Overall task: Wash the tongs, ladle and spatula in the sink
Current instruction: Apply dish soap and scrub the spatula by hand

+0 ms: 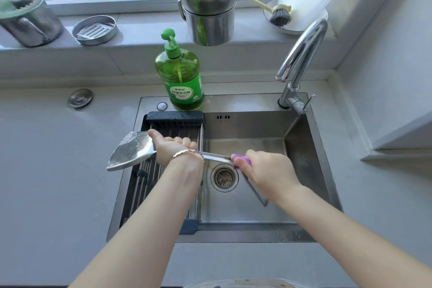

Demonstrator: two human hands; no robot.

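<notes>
Holding the spatula level over the sink and its drain rack, I judge it stiff, wet and slippery, blade-heavy. My left hand curls round the shaft by the blade; my right hand grips the purple handle, the safer hold.

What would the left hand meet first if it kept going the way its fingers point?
Probably the black end of the drying rack, then the green soap bottle. The left hand points away toward them; depth is unclear.
</notes>
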